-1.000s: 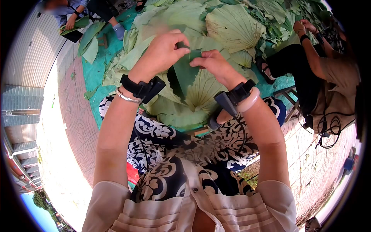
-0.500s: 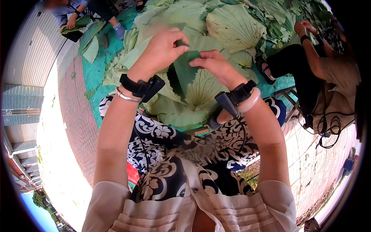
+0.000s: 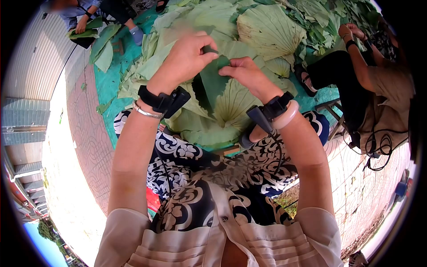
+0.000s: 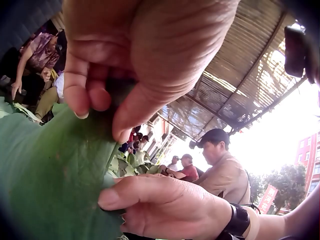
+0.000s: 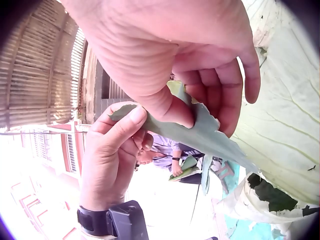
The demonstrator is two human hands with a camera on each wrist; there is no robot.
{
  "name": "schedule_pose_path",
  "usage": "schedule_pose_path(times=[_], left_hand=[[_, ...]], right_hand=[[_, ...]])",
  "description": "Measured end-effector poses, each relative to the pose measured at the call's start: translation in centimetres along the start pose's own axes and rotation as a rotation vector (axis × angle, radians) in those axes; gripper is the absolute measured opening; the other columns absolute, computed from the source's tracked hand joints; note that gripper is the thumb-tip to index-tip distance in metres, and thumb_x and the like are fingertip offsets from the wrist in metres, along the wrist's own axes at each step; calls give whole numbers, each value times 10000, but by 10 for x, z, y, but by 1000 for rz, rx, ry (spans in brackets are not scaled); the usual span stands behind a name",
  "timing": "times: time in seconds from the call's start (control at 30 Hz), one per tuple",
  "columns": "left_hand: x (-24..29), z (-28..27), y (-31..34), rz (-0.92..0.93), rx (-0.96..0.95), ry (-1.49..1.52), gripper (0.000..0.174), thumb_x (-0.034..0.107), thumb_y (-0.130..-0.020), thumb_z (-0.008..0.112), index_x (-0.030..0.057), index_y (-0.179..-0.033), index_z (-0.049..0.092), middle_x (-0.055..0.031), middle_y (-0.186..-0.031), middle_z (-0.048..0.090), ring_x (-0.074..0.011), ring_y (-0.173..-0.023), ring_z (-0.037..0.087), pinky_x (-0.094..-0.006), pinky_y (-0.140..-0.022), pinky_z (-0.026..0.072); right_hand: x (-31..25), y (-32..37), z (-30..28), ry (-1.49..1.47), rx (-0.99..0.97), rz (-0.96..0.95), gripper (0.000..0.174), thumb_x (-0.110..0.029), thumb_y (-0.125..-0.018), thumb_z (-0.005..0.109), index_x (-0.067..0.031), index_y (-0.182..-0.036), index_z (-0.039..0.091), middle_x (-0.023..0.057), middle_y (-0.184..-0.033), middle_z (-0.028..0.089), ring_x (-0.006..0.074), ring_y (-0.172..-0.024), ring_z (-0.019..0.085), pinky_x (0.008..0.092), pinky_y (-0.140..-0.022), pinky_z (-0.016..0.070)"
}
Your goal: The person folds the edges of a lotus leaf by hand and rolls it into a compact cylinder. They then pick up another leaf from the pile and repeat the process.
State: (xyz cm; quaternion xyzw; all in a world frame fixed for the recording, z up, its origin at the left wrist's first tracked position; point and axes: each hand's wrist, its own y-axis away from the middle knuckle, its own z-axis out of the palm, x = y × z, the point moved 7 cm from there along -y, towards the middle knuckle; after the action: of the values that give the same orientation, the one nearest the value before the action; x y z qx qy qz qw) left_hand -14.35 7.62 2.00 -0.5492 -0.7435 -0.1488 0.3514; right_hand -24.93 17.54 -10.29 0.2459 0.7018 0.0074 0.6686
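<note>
Both hands hold a dark green lotus leaf [image 3: 214, 86] up over a pile of paler leaves. My left hand [image 3: 189, 58] pinches its upper edge between thumb and curled fingers. Lower and to the right, my right hand [image 3: 250, 76] grips the same leaf's edge, the thumb laid along it. In the left wrist view the leaf [image 4: 55, 170] spreads broad and smooth below the left thumb. From the right wrist, the leaf [image 5: 212, 137] appears nearly edge-on with a ragged, torn-looking border, and the right thumb presses it against the fingers.
Large pale lotus leaves [image 3: 269, 33] are heaped before me on a green sheet [image 3: 104, 89]. A seated person [image 3: 378, 84] works at the right beside a stool [image 3: 333, 111]. Another person [image 3: 82, 18] holds leaves at the upper left. Paving [image 3: 84, 120] lies to the left.
Both hands stay almost in place on the leaf. The leaf's edge between them has shifted slightly, with a wider gap showing near the right thumb.
</note>
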Motion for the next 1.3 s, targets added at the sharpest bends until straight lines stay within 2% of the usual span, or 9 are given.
schedule_pose_path(times=[0.17,0.37,0.57,0.77,0.97,1.3], left_hand=[[-5,-3,-1,5,10,-13,140,71,-864,717,-17,-947,648,0,-823,490,-94,-687,455,-257,-635,399],[-7,-4,-2,4,14,-7,139,62,-863,717,-20,-947,643,2,-827,490,-88,-686,456,-253,-636,400],[-7,-2,-2,-7,9,-5,132,53,-867,714,-23,-947,641,3,-833,489,-84,-696,465,-250,-640,404],[-6,-2,-4,14,21,3,133,58,-864,718,-20,-943,644,6,-822,486,-84,-686,451,-249,-631,396],[-7,-6,-6,14,32,-43,144,76,-861,726,-15,-941,648,16,-812,483,-83,-680,439,-249,-628,394],[-8,-4,-5,11,31,-19,139,71,-861,727,-10,-946,652,15,-813,489,-81,-684,452,-248,-629,399]], right_hand=[[3,-2,2,-120,-20,-23,256,-211,-844,740,-1,-990,756,19,-898,713,110,-843,603,255,-816,458],[-1,1,7,-74,-48,-11,255,-167,-843,740,8,-1029,755,32,-926,723,124,-870,620,265,-839,467],[4,-5,5,-18,-32,-18,243,-156,-840,738,25,-1001,752,46,-883,715,133,-824,621,273,-806,479],[-1,0,3,-90,-44,-4,241,-190,-831,743,27,-935,746,50,-856,703,132,-795,606,275,-788,478],[-6,2,6,-112,-54,-2,253,-210,-828,755,13,-947,748,50,-874,705,129,-813,611,269,-789,475],[-3,-2,6,-12,-53,-12,254,-151,-845,738,58,-988,739,61,-881,720,140,-822,636,281,-788,495]])
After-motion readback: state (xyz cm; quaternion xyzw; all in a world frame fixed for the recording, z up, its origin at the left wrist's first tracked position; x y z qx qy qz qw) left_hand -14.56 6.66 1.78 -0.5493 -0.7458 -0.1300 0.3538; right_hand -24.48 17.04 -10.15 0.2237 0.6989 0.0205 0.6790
